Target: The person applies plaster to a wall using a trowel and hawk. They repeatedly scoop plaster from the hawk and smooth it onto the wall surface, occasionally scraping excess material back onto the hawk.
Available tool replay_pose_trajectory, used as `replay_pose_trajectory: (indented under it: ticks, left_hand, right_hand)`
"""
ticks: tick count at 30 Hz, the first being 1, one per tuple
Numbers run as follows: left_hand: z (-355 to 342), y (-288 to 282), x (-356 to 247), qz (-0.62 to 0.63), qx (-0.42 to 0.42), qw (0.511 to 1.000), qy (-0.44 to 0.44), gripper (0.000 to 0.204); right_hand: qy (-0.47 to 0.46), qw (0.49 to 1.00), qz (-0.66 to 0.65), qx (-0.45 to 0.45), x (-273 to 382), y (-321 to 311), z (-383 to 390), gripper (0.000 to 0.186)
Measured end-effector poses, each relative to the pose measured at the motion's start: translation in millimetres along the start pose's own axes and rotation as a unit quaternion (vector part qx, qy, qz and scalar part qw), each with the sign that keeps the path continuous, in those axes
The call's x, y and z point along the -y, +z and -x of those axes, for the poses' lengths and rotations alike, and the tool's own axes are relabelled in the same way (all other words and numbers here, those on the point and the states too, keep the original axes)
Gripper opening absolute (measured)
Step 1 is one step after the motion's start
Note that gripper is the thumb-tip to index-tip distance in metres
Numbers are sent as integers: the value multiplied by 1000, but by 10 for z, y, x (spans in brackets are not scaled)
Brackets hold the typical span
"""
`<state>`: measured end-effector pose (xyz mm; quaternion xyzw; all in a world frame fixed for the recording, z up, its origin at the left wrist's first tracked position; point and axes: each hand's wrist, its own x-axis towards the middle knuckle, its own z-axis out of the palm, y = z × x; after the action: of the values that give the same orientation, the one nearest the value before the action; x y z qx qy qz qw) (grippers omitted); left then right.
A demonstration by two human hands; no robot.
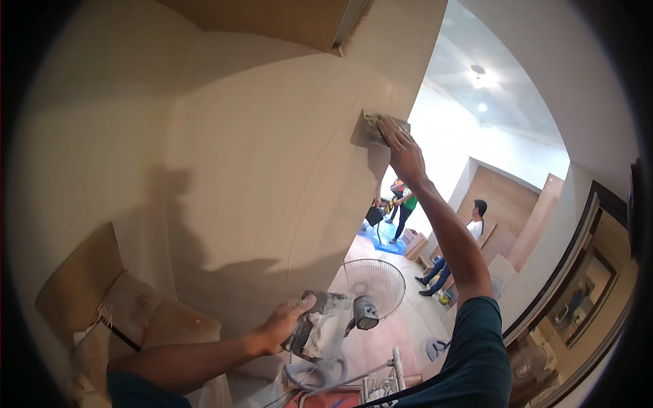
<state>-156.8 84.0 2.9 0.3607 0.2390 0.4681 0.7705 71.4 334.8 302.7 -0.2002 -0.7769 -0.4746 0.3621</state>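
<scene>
My right hand [403, 149] is raised high. It grips a wide putty knife [373, 126] whose blade lies against the beige wall [258, 149] near its right edge. A thin curved ridge [317, 166] runs down the wall to the left of the blade. Lower down, my left hand [282, 326] grips the left side of a dark flat plate [297, 345], with the thumb on top. A pale lump of putty [322, 332] lies across that plate. My fingers under the plate are hidden.
Just behind the plate stands a fan [373, 289]. Brown boards [81, 279] lean at the left. Past the wall's edge, several people are in a bright room, one seated person [477, 217] among them. A dark-framed mirror [571, 299] hangs at the right.
</scene>
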Motion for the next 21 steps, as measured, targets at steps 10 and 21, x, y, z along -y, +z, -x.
replay_pose_trajectory:
  ticks: [10,21]
  left_hand:
    - [13,62,-50,9,34,999,-11,40]
    - [-77,-150,95,-148,26,984,93,43]
  right_hand:
    - [31,999,-2,-33,-273,-291,-930,57]
    - [-45,975,-122,179,1246,435,315,71]
